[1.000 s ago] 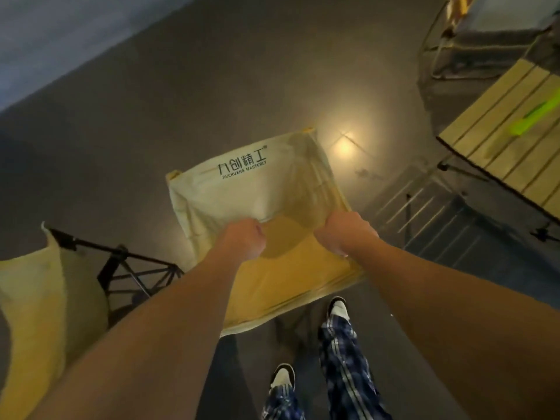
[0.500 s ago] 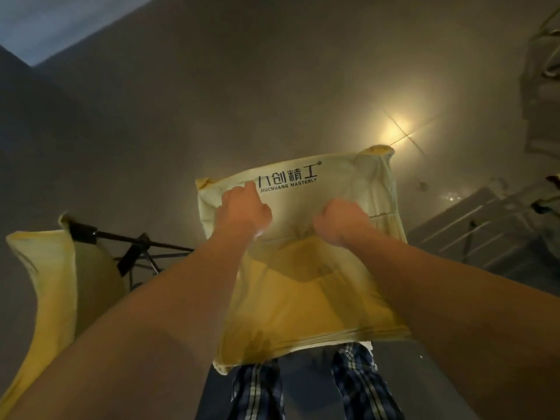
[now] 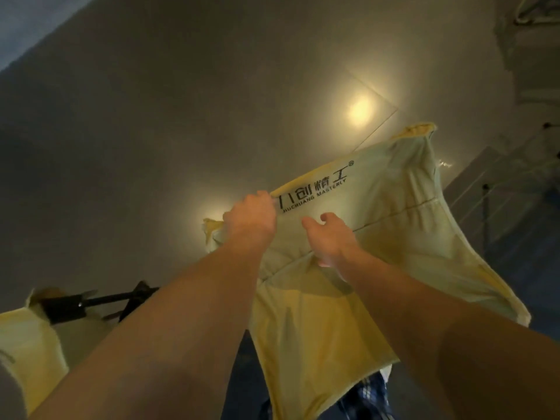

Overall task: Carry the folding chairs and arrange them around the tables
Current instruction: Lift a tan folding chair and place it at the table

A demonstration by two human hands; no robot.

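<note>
In front of me hangs a yellow fabric chair seat (image 3: 394,207) with black printed lettering near its top edge, held up and tilted to the right. My left hand (image 3: 250,219) grips its top edge just left of the lettering. Lower down, my right hand (image 3: 330,241) has its fingers curled into the fabric at a seam. No frame shows under this fabric. A second folding chair stands at the lower left, with a black metal frame (image 3: 100,301) and yellow fabric (image 3: 27,344), partly hidden by my left forearm.
The floor is dark and glossy, with two lamp reflections (image 3: 359,109). Thin dark table legs and slatted shadows (image 3: 500,192) lie at the right edge. A pale piece of furniture (image 3: 533,40) sits at the top right. My plaid trouser legs (image 3: 363,401) show below the fabric.
The fabric has risen and swung to the right. My left hand has climbed from the middle of the fabric to its top edge. The wooden slatted tabletop has left the view.
</note>
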